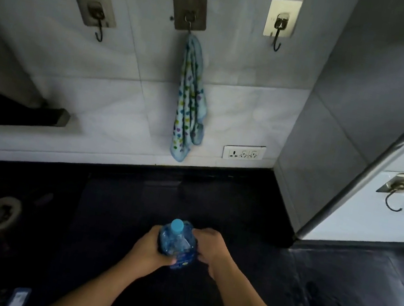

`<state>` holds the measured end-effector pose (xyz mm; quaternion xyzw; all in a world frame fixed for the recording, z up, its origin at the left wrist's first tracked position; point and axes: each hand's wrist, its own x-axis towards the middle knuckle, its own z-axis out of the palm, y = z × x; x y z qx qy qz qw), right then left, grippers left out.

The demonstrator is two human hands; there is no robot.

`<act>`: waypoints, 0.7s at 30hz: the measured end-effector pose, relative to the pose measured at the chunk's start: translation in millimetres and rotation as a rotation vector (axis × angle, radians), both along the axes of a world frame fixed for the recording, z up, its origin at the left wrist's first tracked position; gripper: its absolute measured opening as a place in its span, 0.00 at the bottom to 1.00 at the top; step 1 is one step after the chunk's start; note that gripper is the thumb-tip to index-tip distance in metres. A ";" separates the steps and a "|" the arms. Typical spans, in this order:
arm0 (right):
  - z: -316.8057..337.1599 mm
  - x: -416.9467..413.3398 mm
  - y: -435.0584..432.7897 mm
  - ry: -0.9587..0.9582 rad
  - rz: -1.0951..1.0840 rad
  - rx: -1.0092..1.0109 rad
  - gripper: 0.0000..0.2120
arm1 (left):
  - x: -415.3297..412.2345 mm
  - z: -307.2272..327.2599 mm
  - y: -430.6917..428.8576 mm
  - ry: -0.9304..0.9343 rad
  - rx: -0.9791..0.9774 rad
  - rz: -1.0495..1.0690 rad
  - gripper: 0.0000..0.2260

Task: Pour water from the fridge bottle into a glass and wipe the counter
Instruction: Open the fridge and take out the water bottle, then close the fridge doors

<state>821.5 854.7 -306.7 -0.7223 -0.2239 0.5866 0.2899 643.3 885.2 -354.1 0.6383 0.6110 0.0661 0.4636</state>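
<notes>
Both hands, left hand point(150, 248) and right hand point(211, 250), gripped the capped blue water bottle point(177, 245); beyond them hung a dotted cloth point(189, 102); bottle label was unreadable.

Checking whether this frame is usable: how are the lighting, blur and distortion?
Head view: dim and uneven, the black counter nearly swallows detail; wide-angle lens bends the wall edge and tiles; left hand and right hand on the bottle look softly blurred; the hanging cloth stays fairly legible.
</notes>
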 end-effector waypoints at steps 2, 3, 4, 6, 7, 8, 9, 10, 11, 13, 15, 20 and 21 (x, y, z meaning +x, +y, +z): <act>13.0 6.8 -1.6 -0.277 0.198 0.158 0.11 | -5.4 22.0 1.5 0.090 0.007 -0.051 0.32; 22.7 8.4 -3.0 -0.425 0.300 0.242 0.11 | -7.6 35.5 1.1 0.139 0.034 -0.078 0.32; 34.8 7.7 -4.2 -0.577 0.397 0.325 0.12 | -10.3 49.2 0.7 0.188 0.077 -0.096 0.31; 59.1 0.8 -5.5 -0.826 0.554 0.456 0.16 | -13.9 76.5 -0.7 0.304 0.185 -0.122 0.30; 71.8 -6.1 -5.3 -0.914 0.624 0.503 0.17 | -16.9 90.0 -3.3 0.370 0.238 -0.121 0.29; 82.7 -14.1 -5.3 -0.986 0.699 0.532 0.18 | -20.1 101.5 -7.0 0.431 0.284 -0.118 0.29; 93.8 -24.7 -5.2 -1.040 0.773 0.551 0.19 | -25.6 112.2 -11.4 0.491 0.310 -0.110 0.29; 101.1 -36.2 -4.5 -1.080 0.849 0.559 0.20 | -32.0 122.8 -16.6 0.548 0.321 -0.100 0.29; 107.8 -46.5 -5.1 -1.110 0.914 0.561 0.21 | -38.5 129.4 -21.0 0.605 0.317 -0.091 0.30; 118.9 -74.6 -6.1 -1.141 1.035 0.585 0.21 | -62.9 142.7 -34.9 0.696 0.296 -0.032 0.31; 126.8 -109.4 -9.3 -1.148 1.126 0.633 0.20 | -95.5 155.7 -53.1 0.728 0.266 0.059 0.32; 140.7 -216.8 -31.1 -1.088 1.352 0.779 0.20 | -195.8 181.8 -112.3 0.754 0.187 0.314 0.31; 142.4 -237.8 -37.4 -1.072 1.387 0.812 0.19 | -214.3 186.6 -124.4 0.769 0.184 0.347 0.30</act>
